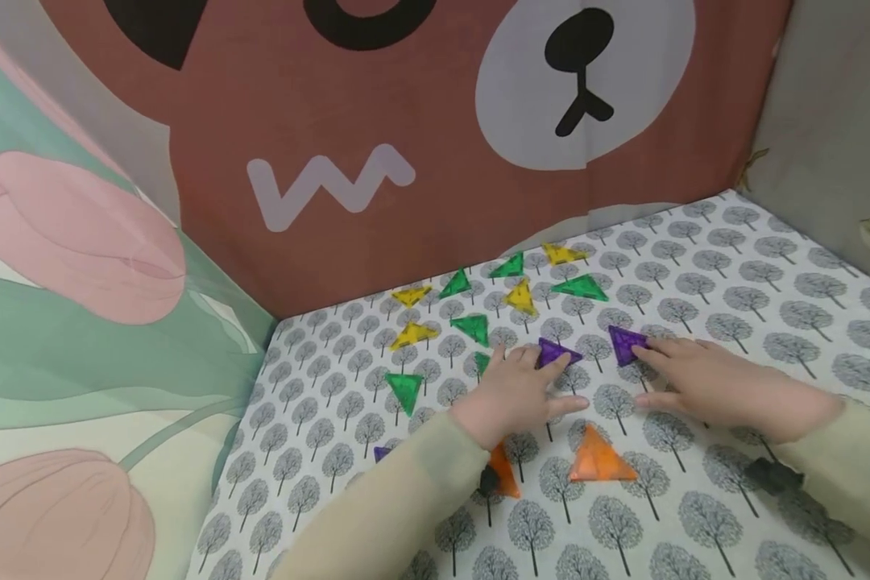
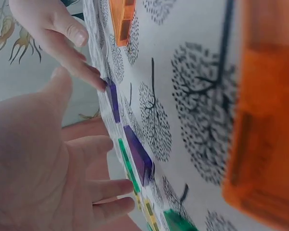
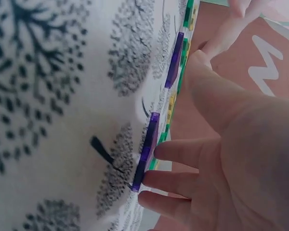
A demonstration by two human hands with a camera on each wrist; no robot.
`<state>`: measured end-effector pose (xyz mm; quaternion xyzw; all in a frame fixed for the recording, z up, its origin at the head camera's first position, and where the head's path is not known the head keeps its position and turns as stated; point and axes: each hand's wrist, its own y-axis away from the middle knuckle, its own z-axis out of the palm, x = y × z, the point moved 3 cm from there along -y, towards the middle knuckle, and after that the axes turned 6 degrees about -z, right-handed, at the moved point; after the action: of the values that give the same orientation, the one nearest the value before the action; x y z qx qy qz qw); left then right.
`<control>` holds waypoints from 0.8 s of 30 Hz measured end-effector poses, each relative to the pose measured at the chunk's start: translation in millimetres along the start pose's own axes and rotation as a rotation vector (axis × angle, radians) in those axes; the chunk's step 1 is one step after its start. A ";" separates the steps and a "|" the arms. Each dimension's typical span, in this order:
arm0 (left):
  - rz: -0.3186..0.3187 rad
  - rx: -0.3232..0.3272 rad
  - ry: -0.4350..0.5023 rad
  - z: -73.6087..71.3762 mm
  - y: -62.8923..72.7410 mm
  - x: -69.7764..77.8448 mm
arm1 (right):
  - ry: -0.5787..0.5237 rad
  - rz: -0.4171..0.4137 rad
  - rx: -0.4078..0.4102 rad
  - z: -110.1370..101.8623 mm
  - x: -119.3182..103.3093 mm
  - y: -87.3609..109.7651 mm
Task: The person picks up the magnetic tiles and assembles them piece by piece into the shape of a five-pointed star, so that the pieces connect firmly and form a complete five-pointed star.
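Flat on a tree-print cloth [image 1: 696, 515] lie two purple triangle tiles. My left hand [image 1: 544, 374] rests with straight fingers on the near corner of the left purple triangle [image 1: 554, 353]. The fingertips of my right hand [image 1: 656, 370] touch the edge of the right purple triangle [image 1: 626, 342]. The left wrist view shows the left palm [image 2: 48, 168] next to that left purple triangle [image 2: 138, 155]. In the right wrist view, straight fingers [image 3: 183, 154] of my right hand meet the right purple triangle [image 3: 147, 149]. Neither hand grips anything.
Two orange triangles [image 1: 598, 459] [image 1: 503, 471] lie just in front of the hands. Several green [image 1: 404, 389] and yellow [image 1: 520, 296] triangles are scattered behind them. A small purple piece [image 1: 382, 453] shows by the left sleeve. Printed fabric walls [image 1: 377, 185] close in the left, back and right.
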<state>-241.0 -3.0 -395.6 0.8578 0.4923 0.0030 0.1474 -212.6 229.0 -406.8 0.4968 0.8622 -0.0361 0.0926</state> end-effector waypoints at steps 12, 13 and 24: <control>-0.076 -0.019 0.008 4.0 -8.7 1.5 | -0.006 -0.052 0.034 1.0 -6.3 -4.7; -0.066 -0.015 0.010 4.2 -9.0 1.2 | -0.010 -0.050 0.032 1.3 -6.1 -5.0; 0.058 -0.005 0.031 7.6 -12.5 4.4 | -0.068 -0.036 0.049 2.7 -7.8 -5.6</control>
<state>-248.1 4.7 -406.7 0.8713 0.4693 0.0219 0.1416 -213.2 219.2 -408.0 0.4820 0.8661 -0.0754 0.1090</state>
